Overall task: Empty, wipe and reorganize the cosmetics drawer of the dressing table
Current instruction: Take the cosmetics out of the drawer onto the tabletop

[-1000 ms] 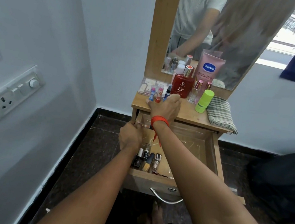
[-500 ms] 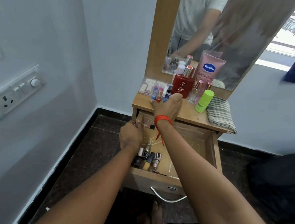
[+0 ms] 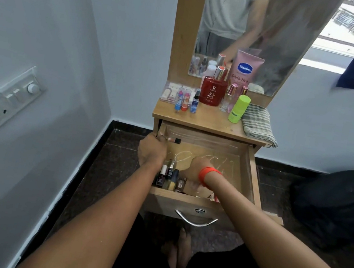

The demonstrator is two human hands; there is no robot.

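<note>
The wooden drawer (image 3: pixel 250 178) of the dressing table stands pulled out. Several nail polish bottles (image 3: pixel 169 176) lie in its front left corner, and a slim tube (image 3: pixel 173 140) lies at the back left. My left hand (image 3: pixel 152 149) grips the drawer's left side wall. My right hand (image 3: pixel 196 169), with a red wrist thread, reaches down into the drawer's front part just right of the bottles; its fingers are curled under and hidden, so I cannot tell whether they hold anything. On the tabletop (image 3: pixel 207 121) stand a red perfume bottle (image 3: pixel 212 92), two lip balms (image 3: pixel 182 100) and a blue spray (image 3: pixel 195 102).
A pink Vaseline tube (image 3: pixel 245 68), a green stick (image 3: pixel 238 109), small perfume bottles (image 3: pixel 229 98) and a clear palette box (image 3: pixel 171 92) crowd the tabletop's back. A folded checked cloth (image 3: pixel 258 124) hangs over its right edge. The mirror (image 3: pixel 276 34) rises behind. The wall is close on the left.
My right hand has left the small items on the tabletop and dropped into the front of the drawer. My left hand stays on the drawer's left side.
</note>
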